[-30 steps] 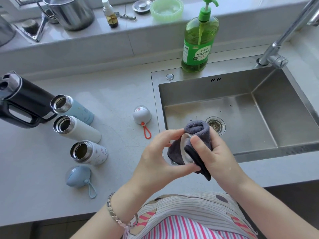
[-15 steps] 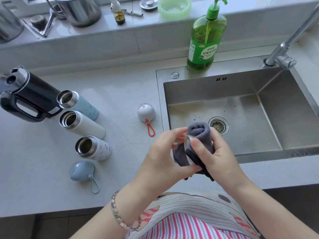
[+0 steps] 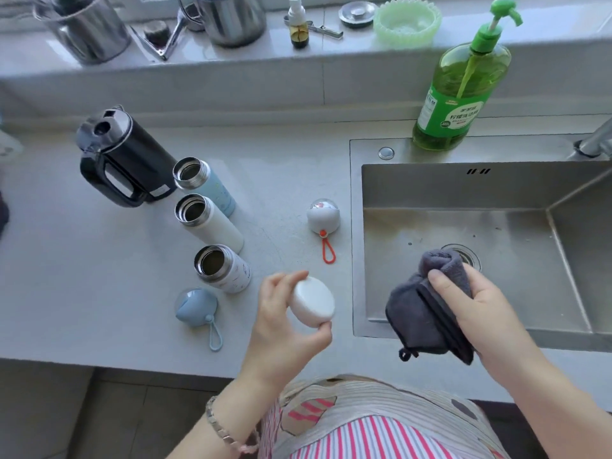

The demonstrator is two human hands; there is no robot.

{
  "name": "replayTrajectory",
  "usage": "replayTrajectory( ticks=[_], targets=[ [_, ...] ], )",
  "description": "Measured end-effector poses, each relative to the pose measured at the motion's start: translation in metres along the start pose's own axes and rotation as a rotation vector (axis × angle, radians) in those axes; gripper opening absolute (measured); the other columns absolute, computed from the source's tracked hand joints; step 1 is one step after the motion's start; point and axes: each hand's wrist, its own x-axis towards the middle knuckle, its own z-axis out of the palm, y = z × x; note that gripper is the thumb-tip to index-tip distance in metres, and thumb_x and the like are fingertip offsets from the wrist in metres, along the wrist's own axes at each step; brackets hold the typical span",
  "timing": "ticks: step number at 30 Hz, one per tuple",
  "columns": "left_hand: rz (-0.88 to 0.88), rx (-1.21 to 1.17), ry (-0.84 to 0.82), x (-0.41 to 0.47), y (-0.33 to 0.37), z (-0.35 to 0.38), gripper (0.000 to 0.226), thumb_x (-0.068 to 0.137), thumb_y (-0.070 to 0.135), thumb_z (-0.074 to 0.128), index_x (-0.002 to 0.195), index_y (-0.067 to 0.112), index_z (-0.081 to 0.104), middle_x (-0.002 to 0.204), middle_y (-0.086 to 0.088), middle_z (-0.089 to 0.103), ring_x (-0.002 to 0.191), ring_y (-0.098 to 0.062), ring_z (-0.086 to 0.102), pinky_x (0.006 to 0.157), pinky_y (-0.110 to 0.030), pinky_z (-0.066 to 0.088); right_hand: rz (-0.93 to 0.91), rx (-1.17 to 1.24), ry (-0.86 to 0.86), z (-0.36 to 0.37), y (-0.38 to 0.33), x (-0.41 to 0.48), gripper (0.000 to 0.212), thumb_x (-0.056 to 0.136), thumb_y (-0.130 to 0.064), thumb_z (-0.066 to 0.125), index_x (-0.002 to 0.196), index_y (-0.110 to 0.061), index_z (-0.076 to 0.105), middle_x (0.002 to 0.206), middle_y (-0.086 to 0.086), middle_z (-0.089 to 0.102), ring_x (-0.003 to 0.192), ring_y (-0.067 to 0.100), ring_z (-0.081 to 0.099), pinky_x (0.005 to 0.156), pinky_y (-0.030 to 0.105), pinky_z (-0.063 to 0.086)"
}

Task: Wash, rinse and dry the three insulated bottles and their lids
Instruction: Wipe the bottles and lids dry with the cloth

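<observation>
Three open insulated bottles stand in a row on the grey counter: a light blue bottle (image 3: 205,183), a white bottle (image 3: 207,221) and a patterned white bottle (image 3: 222,268). My left hand (image 3: 281,329) holds a white lid (image 3: 313,302) between thumb and fingers above the counter, just right of the patterned bottle. My right hand (image 3: 477,309) grips a dark grey cloth (image 3: 427,306) over the sink's front left corner. A blue lid with a loop (image 3: 196,308) lies in front of the bottles. A white lid with an orange loop (image 3: 323,217) lies near the sink.
A black kettle (image 3: 122,160) stands left of the bottles. The steel sink (image 3: 496,193) fills the right side, with a green soap bottle (image 3: 460,84) behind it and the tap base (image 3: 592,140) at far right. Metal cups, a small bottle and a green dish sit on the back ledge.
My hands have come apart: the left has drawn the white lid out of the cloth and moved left over the counter, while the right keeps the cloth over the sink. The view has shifted left.
</observation>
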Motion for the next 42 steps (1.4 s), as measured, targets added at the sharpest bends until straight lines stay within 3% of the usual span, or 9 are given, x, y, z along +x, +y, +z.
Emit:
replayTrajectory(
  ticks=[7, 11, 15, 20, 26, 29, 35, 39, 42],
  targets=[
    [-0.416, 0.047, 0.234, -0.018, -0.077, -0.034, 0.057, 0.065, 0.001, 0.075, 0.107, 0.024, 0.046, 0.106, 0.005, 0.047, 0.099, -0.014, 0.049, 0.081, -0.018, 0.035, -0.024, -0.238, -0.050, 0.010, 0.002, 0.005, 0.009, 0.092, -0.018, 0.053, 0.091, -0.022, 0.061, 0.085, 0.013, 0.065, 0.071, 0.026, 0.059, 0.059, 0.035, 0.043],
    [-0.407, 0.145, 0.188, -0.007, -0.115, -0.025, 0.051, 0.066, 0.000, 0.073, 0.107, 0.017, 0.049, 0.110, 0.001, 0.044, 0.106, -0.018, 0.047, 0.084, -0.015, 0.031, -0.075, -0.307, -0.104, 0.025, 0.001, 0.006, 0.008, 0.091, -0.017, 0.054, 0.091, -0.023, 0.060, 0.081, 0.014, 0.066, 0.065, 0.029, 0.058, 0.057, 0.034, 0.044],
    [-0.439, 0.290, 0.249, -0.002, -0.142, -0.023, 0.051, 0.067, 0.010, 0.080, 0.112, 0.004, 0.057, 0.113, -0.010, 0.057, 0.110, -0.029, 0.047, 0.094, -0.033, 0.035, -0.097, -0.347, -0.122, 0.026, -0.002, 0.005, 0.006, 0.090, -0.016, 0.055, 0.089, -0.020, 0.059, 0.077, 0.015, 0.063, 0.058, 0.028, 0.057, 0.044, 0.025, 0.041],
    [-0.415, 0.466, 0.276, -0.007, -0.141, -0.014, 0.054, 0.065, 0.009, 0.081, 0.114, 0.006, 0.060, 0.124, -0.014, 0.057, 0.114, -0.036, 0.043, 0.096, -0.044, 0.033, -0.073, -0.352, -0.080, 0.019, 0.001, 0.004, 0.004, 0.090, -0.018, 0.056, 0.089, -0.017, 0.059, 0.079, 0.026, 0.061, 0.062, 0.045, 0.059, 0.050, 0.031, 0.041],
    [0.164, 0.398, 0.046, 0.031, -0.072, 0.020, 0.025, 0.074, 0.025, 0.054, 0.095, 0.015, 0.063, 0.105, -0.003, 0.066, 0.099, -0.018, 0.056, 0.083, -0.032, 0.046, -0.034, -0.273, -0.013, 0.010, 0.003, 0.006, 0.005, 0.091, -0.014, 0.054, 0.093, -0.015, 0.059, 0.076, 0.011, 0.061, 0.062, 0.022, 0.056, 0.046, 0.020, 0.043],
    [0.045, 0.400, -0.081, 0.085, -0.044, 0.041, 0.036, 0.080, 0.020, 0.064, 0.114, 0.012, 0.057, 0.120, -0.003, 0.056, 0.112, -0.024, 0.051, 0.089, -0.031, 0.039, -0.015, -0.207, 0.062, 0.003, 0.001, 0.010, 0.011, 0.092, -0.016, 0.053, 0.102, -0.020, 0.054, 0.085, 0.001, 0.062, 0.075, 0.014, 0.057, 0.059, 0.020, 0.044],
    [-0.289, 0.528, -0.200, 0.183, -0.029, 0.073, 0.076, 0.078, 0.040, 0.067, 0.138, 0.013, 0.029, 0.138, -0.008, 0.034, 0.127, -0.028, 0.034, 0.096, -0.036, 0.038, 0.019, -0.182, 0.094, -0.014, -0.013, 0.018, 0.029, 0.083, -0.001, 0.061, 0.098, -0.019, 0.043, 0.083, 0.005, 0.061, 0.058, 0.018, 0.055, 0.041, 0.014, 0.040],
    [-0.337, 0.649, -0.252, 0.201, -0.038, 0.087, 0.060, 0.076, 0.033, 0.068, 0.125, 0.011, 0.040, 0.126, -0.010, 0.044, 0.119, -0.030, 0.040, 0.088, -0.036, 0.040, 0.010, -0.259, 0.050, -0.024, -0.013, 0.024, 0.032, 0.081, 0.002, 0.059, 0.093, -0.022, 0.042, 0.094, 0.001, 0.057, 0.060, 0.015, 0.051, 0.045, 0.013, 0.037],
    [-0.342, 0.505, -0.164, 0.200, -0.036, 0.086, 0.054, 0.076, 0.023, 0.065, 0.125, 0.013, 0.045, 0.124, -0.008, 0.045, 0.113, -0.029, 0.048, 0.087, -0.031, 0.040, 0.015, -0.305, 0.033, -0.028, -0.010, 0.028, 0.029, 0.081, 0.000, 0.057, 0.094, -0.023, 0.045, 0.096, 0.000, 0.050, 0.052, 0.004, 0.049, 0.042, 0.011, 0.036]
  ],
)
